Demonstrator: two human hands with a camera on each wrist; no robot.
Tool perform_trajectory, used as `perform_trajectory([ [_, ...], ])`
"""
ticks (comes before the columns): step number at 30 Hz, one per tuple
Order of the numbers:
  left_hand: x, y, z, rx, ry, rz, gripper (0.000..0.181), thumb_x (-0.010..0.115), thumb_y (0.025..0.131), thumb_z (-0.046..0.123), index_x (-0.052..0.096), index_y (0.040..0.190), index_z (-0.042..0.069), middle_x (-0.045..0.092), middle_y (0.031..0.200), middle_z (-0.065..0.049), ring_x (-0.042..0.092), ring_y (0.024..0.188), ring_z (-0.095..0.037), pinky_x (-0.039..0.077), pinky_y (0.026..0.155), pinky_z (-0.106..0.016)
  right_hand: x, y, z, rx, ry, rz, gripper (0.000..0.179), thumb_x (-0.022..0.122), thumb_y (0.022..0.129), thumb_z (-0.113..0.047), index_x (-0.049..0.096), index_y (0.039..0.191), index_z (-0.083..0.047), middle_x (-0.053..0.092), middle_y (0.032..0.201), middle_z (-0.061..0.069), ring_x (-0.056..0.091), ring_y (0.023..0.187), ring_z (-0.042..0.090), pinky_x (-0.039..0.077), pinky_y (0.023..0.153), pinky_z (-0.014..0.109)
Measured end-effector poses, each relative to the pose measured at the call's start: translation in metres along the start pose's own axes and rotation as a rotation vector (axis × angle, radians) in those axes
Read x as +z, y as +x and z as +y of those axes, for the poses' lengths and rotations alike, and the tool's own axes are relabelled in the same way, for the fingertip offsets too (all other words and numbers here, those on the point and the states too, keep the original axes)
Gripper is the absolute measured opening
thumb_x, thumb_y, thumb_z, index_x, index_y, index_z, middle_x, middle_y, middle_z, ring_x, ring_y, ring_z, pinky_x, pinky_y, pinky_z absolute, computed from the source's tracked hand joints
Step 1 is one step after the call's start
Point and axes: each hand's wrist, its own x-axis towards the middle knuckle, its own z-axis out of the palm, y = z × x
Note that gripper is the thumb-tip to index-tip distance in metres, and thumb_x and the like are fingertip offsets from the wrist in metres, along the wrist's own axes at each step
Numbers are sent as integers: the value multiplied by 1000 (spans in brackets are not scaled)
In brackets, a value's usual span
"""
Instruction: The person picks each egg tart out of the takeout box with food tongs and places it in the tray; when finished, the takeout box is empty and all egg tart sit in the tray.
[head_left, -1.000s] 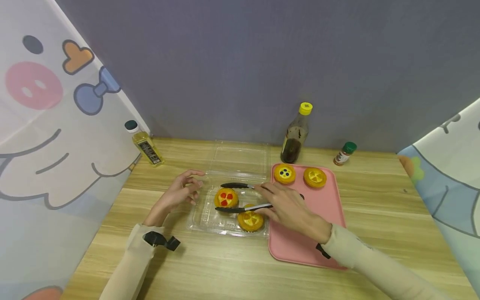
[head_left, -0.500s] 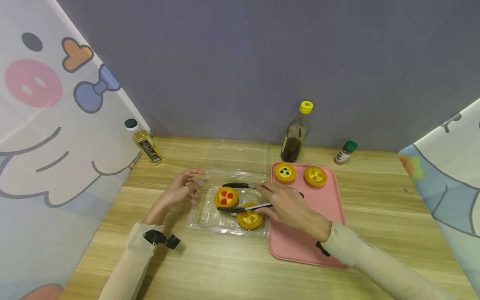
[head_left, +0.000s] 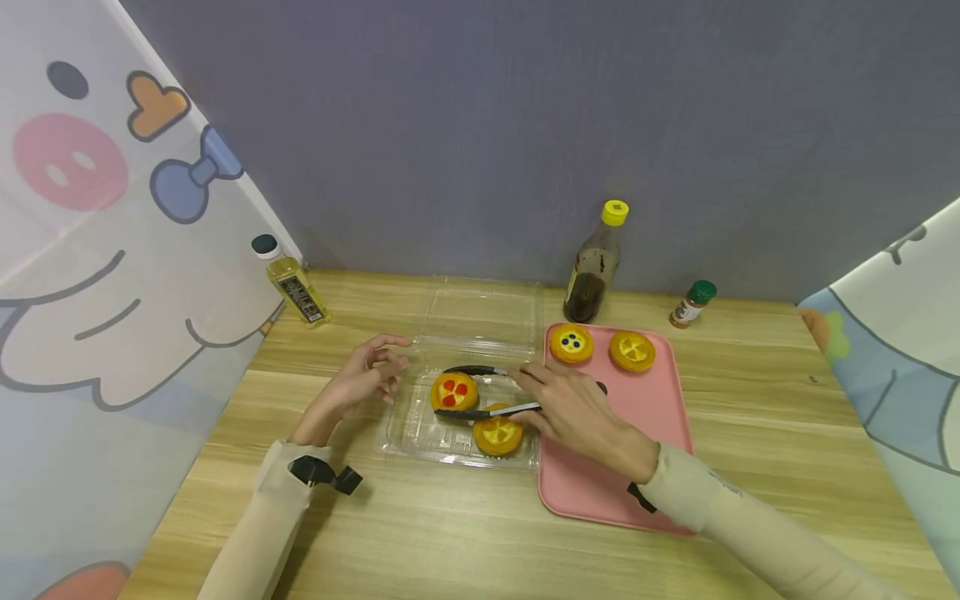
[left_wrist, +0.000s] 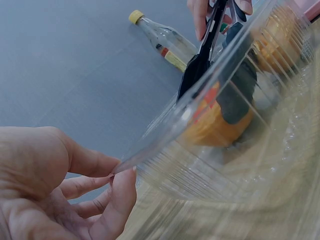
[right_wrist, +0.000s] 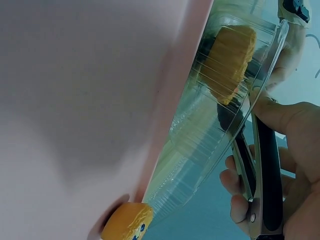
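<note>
My left hand (head_left: 352,385) pinches the left rim of an open clear plastic container (left_wrist: 172,172) between thumb and fingertip. A pair of tongs (right_wrist: 267,175) with black tips is gripped in my right hand (head_left: 585,412). In the head view, the tips (head_left: 459,414) stand on either side of a tart with red topping (head_left: 454,390) at the container's left. Whether they squeeze that tart, I cannot tell. Close to its lower right sits a tart with yellow wedges (head_left: 498,437), partly beneath one tong arm.
A pink tray (head_left: 600,483) adjoins the container on the right. On it are a blueberry-dotted tart (head_left: 572,343) and another wedge-topped tart (head_left: 632,352). Behind stand a dark sauce bottle (head_left: 591,283) and a green-capped jar (head_left: 692,305). An oil bottle (head_left: 298,292) stands at the left.
The tongs and both hands stay almost where they were. The whole head view has shifted slightly; the tarts keep their places.
</note>
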Motion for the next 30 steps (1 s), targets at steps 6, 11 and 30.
perform_trajectory([
  [6, 1, 0, 0, -11, 5, 0, 42, 55, 107, 7, 45, 148, 4, 59, 106, -14, 58, 65, -14, 58, 54, -26, -1, -7, 1, 16, 0, 11, 63, 76, 93, -50, 62, 145, -16, 69, 137, 6, 72, 113, 29, 65, 70, 37],
  [11, 2, 0, -1, -12, 23, 1, 43, 55, 107, 7, 45, 148, 4, 59, 106, -14, 59, 66, -14, 59, 54, -27, -6, -15, 3, 38, 11, 41, 63, 75, 93, -51, 63, 144, -17, 69, 137, 5, 73, 113, 29, 64, 71, 38],
  [30, -4, -1, -1, 7, 72, -15, 43, 55, 108, 8, 44, 149, 4, 56, 106, -16, 60, 70, -16, 61, 56, -30, -44, -58, 22, 157, -17, 132, 71, 84, 84, -49, 63, 144, -17, 70, 133, 5, 73, 103, 27, 57, 58, 31],
])
